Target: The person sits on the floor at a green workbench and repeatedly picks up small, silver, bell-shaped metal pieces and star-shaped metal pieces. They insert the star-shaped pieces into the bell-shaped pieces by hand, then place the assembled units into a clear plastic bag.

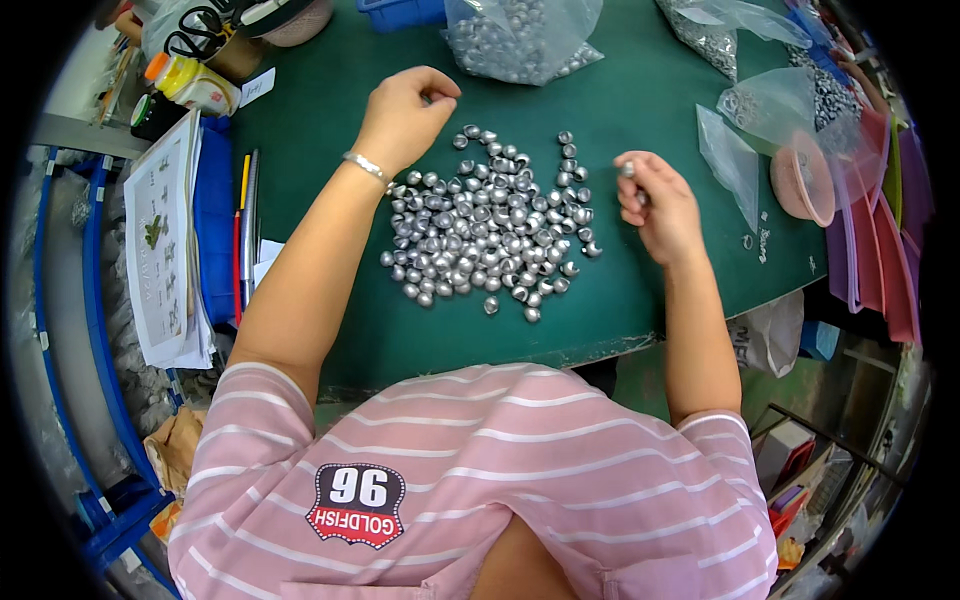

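A broad heap of small silver rounded metal pieces, several showing hollow, ring-like openings, lies spread over the green tabletop. Just beyond the heap's far left edge is my left hand, fingers curled together; whether anything sits between them is hidden. My right hand hovers to the right of the heap, apart from it. Its thumb and fingers are closed on silver metal pieces, one showing at the fingertips and another lower in the fingers. A short row of pieces runs along the heap's right side.
A clear bag of similar pieces stands at the far side beside a blue bin. On the right are a pink cup and flat plastic bags. Papers, pens and a yellow bottle line the left.
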`<state>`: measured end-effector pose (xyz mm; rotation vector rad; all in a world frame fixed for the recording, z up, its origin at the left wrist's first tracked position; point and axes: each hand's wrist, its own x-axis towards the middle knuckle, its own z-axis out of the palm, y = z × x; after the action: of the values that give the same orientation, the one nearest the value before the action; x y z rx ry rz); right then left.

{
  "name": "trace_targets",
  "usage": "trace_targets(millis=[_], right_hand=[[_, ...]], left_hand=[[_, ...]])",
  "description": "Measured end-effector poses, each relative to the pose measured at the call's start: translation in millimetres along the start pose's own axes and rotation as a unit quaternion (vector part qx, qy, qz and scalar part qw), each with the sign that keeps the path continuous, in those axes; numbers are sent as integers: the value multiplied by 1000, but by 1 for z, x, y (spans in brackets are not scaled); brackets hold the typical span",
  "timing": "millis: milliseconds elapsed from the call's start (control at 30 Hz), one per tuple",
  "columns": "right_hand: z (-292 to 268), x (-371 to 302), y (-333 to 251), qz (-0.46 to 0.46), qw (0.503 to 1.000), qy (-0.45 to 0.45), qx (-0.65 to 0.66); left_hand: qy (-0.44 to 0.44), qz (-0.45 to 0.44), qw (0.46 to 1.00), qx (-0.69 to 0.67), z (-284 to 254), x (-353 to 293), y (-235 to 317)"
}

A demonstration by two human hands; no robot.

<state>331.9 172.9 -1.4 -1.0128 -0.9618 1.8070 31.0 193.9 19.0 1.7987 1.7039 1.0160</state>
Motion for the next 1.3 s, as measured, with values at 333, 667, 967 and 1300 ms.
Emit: trace_targets(millis=[333, 667, 967, 1300], right_hand=[[21, 34, -10, -36, 956, 83, -277], [43, 77, 0, -77, 860, 42, -502], [34, 46, -8, 49, 948, -187, 254], [35, 63, 0, -84, 795, 39, -599]], left_hand=[[-129, 40, 974, 183, 34, 9, -8], [-110, -137, 941, -291, 12, -19, -16], [-206, -177, 574, -772, 8, -56, -3], [-106, -65, 992, 22, -8, -17, -11]])
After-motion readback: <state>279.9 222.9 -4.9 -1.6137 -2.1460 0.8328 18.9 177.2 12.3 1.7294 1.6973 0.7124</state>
